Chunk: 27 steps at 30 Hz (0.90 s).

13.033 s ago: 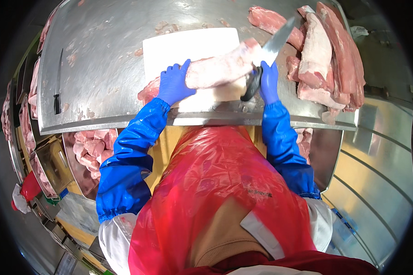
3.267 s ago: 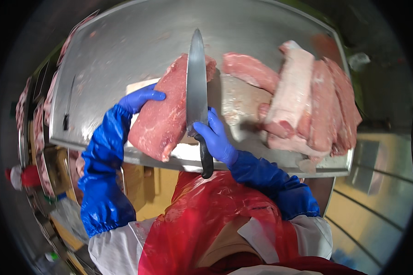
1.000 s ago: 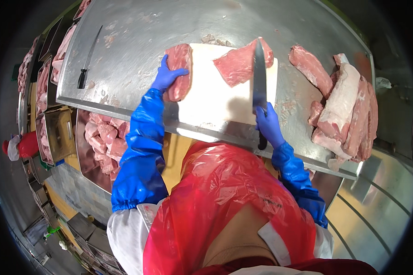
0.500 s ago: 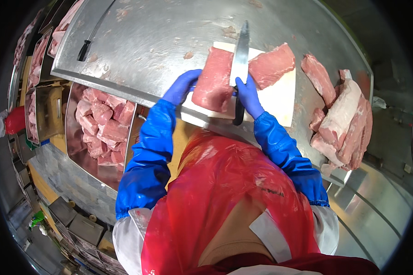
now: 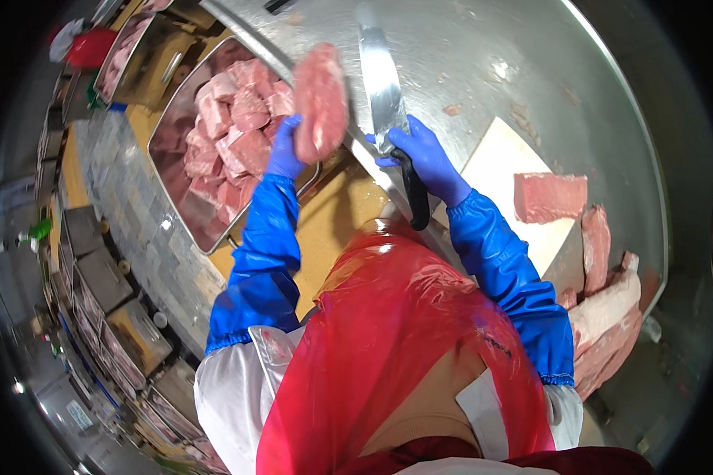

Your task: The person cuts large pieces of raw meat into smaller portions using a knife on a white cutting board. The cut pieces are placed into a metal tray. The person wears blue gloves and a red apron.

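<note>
We note: left hand (image 5: 285, 152) gripping a meat slab (image 5: 321, 99), held between chunk-filled tray (image 5: 166, 146) and steel table (image 5: 467, 71); right hand (image 5: 429, 162) closed round the knife (image 5: 382, 75) handle. Second slab (image 5: 550, 198) lies on white board (image 5: 491, 158).

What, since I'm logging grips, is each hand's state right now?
Left hand: closed, holding a piece of raw meat.
Right hand: closed, holding the large knife by its black handle.

Grey tiled floor (image 5: 135, 198) at left, grey containers (image 5: 105, 279) beside it, small green object (image 5: 40, 229) near them
</note>
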Motion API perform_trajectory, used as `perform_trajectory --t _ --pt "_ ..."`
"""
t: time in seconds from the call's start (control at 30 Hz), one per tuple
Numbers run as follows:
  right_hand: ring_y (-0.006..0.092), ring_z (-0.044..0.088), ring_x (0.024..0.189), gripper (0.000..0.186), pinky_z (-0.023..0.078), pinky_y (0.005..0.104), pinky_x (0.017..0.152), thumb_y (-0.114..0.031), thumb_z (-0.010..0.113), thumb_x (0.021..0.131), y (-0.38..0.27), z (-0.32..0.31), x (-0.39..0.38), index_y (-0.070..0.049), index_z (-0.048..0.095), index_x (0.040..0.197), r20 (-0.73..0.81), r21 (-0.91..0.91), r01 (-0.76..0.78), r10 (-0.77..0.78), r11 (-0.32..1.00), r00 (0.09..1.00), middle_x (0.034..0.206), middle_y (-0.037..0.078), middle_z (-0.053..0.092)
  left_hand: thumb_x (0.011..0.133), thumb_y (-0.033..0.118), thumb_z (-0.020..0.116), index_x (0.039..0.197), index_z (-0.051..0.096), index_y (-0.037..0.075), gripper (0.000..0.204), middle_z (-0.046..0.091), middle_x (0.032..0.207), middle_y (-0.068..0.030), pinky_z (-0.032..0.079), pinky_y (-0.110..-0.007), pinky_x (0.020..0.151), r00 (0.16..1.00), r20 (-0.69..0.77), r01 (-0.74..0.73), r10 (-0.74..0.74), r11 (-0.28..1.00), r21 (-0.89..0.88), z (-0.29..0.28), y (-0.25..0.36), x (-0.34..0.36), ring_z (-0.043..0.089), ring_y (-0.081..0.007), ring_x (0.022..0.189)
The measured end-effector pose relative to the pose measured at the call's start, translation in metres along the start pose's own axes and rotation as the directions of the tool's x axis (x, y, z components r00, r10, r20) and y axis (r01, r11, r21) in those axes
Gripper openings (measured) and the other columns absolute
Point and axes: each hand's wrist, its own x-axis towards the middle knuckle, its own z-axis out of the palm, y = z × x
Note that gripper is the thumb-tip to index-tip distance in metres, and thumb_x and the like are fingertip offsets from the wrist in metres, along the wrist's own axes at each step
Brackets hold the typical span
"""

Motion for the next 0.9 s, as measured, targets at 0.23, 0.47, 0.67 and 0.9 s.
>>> perform_trajectory --t 0.23,0.47,0.67,0.9 --pt "0.0130 0.061 0.087 0.033 0.051 0.0278 0.078 -0.020 0.058 0.096 0.036 -0.066 -0.085 0.002 0.054 0.120 -0.235 -0.162 -0.110 0.070 0.981 0.969 0.100 0.006 0.063 0.084 0.020 0.071 0.123 0.058 0.002 0.045 0.066 0.100 -0.0095 0.052 -0.033 0.074 0.623 -0.191 -0.046 0.758 0.279 0.959 -0.096 0.071 0.030 0.062 -0.0177 0.083" --pt "0.0181 0.061 0.085 0.032 0.053 0.0320 0.076 -0.024 0.053 0.098 0.004 -0.300 -0.275 -0.001 0.055 0.120 -0.882 -0.323 -0.040 -0.285 0.946 0.376 0.101 0.007 0.062 0.084 0.020 0.072 0.132 0.052 0.006 0.054 0.059 0.117 -0.0145 0.051 -0.035 0.092 0.874 0.460 -0.357 -0.156 0.435 0.827 0.195 -0.177 -0.010 0.062 -0.0222 0.106" --pt "0.0176 0.062 0.096 0.027 0.058 0.0403 0.078 -0.029 0.050 0.100 0.035 -0.311 -0.283 -0.008 0.057 0.114 -0.827 -0.096 0.174 -0.176 0.980 0.534 0.108 0.007 0.062 0.080 0.042 0.071 0.135 0.050 0.001 0.071 0.054 0.132 -0.0232 0.042 -0.039 0.104 0.800 0.536 -0.444 -0.271 0.334 0.832 0.336 -0.334 0.068 0.053 -0.0344 0.122" --pt "0.0158 0.060 0.093 0.028 0.050 0.0299 0.081 -0.019 0.055 0.095 0.071 -0.299 -0.257 -0.006 0.053 0.120 -0.878 0.049 0.427 -0.165 0.903 0.450 0.105 0.006 0.061 0.085 0.028 0.068 0.131 0.054 -0.003 0.057 0.058 0.129 -0.0156 0.038 -0.033 0.106 0.414 0.518 -0.208 -0.748 0.477 0.854 0.349 -0.353 0.028 0.054 -0.0217 0.120"
